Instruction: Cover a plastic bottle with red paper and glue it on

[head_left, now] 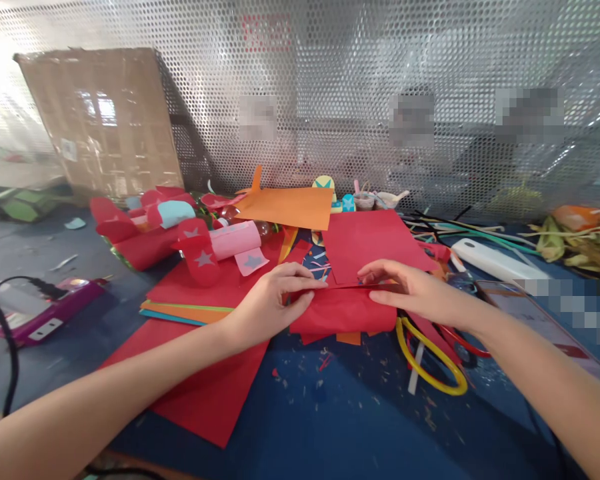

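A piece of red paper (343,313), curved over toward me, spans the gap between my hands. My left hand (267,297) pinches the upper left edge between thumb and fingers. At the upper right edge, my right hand (417,290) holds the same paper, thumb below and fingers above. Behind it lies a flat red sheet (370,240). Under my left forearm are more red sheets (200,400) and a thin stack of coloured paper (180,313). Red and orange scraps show beneath the curved paper. A yellow loop (457,383) lies just below my right hand.
Red paper shapes with stars (200,257) and an orange sheet (290,207) are at the back. A purple power strip (45,313) with a black cable sits left, before a cardboard panel (105,127). A phone (535,320) and a long white object (495,259) lie right.
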The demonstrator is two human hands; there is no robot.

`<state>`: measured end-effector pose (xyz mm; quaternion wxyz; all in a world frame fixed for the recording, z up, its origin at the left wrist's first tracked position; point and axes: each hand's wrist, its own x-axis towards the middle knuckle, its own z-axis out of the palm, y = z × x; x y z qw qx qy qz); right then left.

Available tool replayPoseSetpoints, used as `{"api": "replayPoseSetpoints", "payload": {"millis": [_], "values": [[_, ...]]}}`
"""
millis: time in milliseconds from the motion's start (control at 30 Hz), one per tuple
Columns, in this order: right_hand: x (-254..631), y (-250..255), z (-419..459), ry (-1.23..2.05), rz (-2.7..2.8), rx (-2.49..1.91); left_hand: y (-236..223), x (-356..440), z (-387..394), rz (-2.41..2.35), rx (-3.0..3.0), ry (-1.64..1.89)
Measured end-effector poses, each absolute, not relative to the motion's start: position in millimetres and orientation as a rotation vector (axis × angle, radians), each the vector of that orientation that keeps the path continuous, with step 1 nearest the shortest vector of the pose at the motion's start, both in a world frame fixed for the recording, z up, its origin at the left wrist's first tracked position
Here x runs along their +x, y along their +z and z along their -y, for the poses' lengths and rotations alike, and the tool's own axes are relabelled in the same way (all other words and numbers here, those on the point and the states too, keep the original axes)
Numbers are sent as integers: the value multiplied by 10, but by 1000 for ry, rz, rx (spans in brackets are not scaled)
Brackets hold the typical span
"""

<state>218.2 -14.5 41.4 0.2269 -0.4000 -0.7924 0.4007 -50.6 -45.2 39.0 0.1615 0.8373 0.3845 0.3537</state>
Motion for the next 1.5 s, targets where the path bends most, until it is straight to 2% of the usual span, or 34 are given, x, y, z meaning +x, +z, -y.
{"api": "replayPoseSetpoints", "payload": {"millis": [233,567,1133,1500], "values": [[2135,398,141,1139,2107,-1163,363,-528,458,-1066,2439,1052],[2067,520,276,842,2229,-1008,402,-535,440,-1046,2509,1051],[2107,546,298,722,2400,-1091,547,-773,298,-841,2496,621],[2236,687,297,868,2392,-1133,507,-788,266,-786,2343,634]]}}
